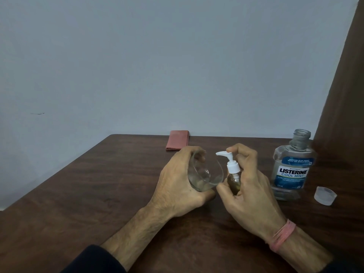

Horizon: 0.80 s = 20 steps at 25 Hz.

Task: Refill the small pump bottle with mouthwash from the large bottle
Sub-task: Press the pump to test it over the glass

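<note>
At a wooden desk [98,194], the right hand [248,196] clamps its grip around the small pump bottle [233,174], forefinger on the pump, while the left hand [177,186] cups a tilted glass [204,174] just left of it. The large bottle [293,166] stands uncapped right of the pump bottle, its cap [325,195] beyond.

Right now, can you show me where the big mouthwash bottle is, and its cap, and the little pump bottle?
big mouthwash bottle [294,173]: head view, on its blue label.
cap [325,195]: head view, on its side wall.
little pump bottle [233,168]: head view, on its white pump collar.
</note>
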Motion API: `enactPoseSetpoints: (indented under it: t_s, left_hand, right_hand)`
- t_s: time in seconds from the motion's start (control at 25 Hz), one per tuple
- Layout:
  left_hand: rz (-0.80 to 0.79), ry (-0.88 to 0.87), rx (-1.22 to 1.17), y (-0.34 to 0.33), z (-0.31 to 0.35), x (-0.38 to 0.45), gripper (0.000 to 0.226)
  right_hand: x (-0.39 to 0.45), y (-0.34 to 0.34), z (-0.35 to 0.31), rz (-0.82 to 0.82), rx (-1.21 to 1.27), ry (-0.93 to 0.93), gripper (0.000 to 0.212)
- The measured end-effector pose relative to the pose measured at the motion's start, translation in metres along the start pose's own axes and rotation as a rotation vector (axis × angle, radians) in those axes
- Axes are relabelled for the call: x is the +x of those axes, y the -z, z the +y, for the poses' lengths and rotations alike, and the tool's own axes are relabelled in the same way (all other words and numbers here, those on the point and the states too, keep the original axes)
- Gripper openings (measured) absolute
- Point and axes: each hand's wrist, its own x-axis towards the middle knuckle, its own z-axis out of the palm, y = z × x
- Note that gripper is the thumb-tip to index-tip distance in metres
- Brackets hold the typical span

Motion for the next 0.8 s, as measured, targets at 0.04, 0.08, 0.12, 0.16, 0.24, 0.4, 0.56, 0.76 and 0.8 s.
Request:
enactPoseSetpoints:
  t_s: [0.04,0.08,0.12,0.16,0.24,0.4,0.56,0.76,0.8]
  left_hand:
    - [0.009,-0.008,-0.002,0.0,0.0,0.0,0.088]
    - [0.024,-0.013,-0.001,0.0,0.0,0.001,0.088]
    - [0.044,-0.016,0.002,0.0,0.0,0.001,0.088]
    - [0.069,-0.016,0.002,0.0,0.0,0.001,0.087]
    - [0.135,-0.011,-0.021,0.0,0.002,0.001,0.086]
    - [0.207,-0.006,-0.046,0.002,0.008,0.001,0.082]
    - [0.142,0.015,-0.011,0.0,0.011,0.0,0.082]
    - [0.116,0.056,-0.033,-0.002,0.008,-0.001,0.084]
    - [0.118,0.064,-0.04,-0.002,0.008,-0.001,0.084]
  right_hand:
    - [0.0,0.0,0.0,0.003,0.006,-0.006,0.077]
    - [0.0,0.0,0.001,0.003,0.008,-0.004,0.077]
    - [0.001,0.0,0.002,0.002,0.009,0.003,0.076]
    - [0.001,0.0,0.003,0.0,0.008,0.01,0.077]
    - [0.0,0.001,0.002,-0.005,-0.003,0.034,0.079]
    - [-0.002,0.001,0.001,-0.039,-0.001,0.091,0.075]
    - [-0.002,0.0,0.003,-0.053,0.019,0.103,0.07]
    - [-0.003,-0.004,0.008,0.018,0.12,0.073,0.084]
    - [-0.003,-0.004,0.009,0.025,0.147,0.07,0.084]
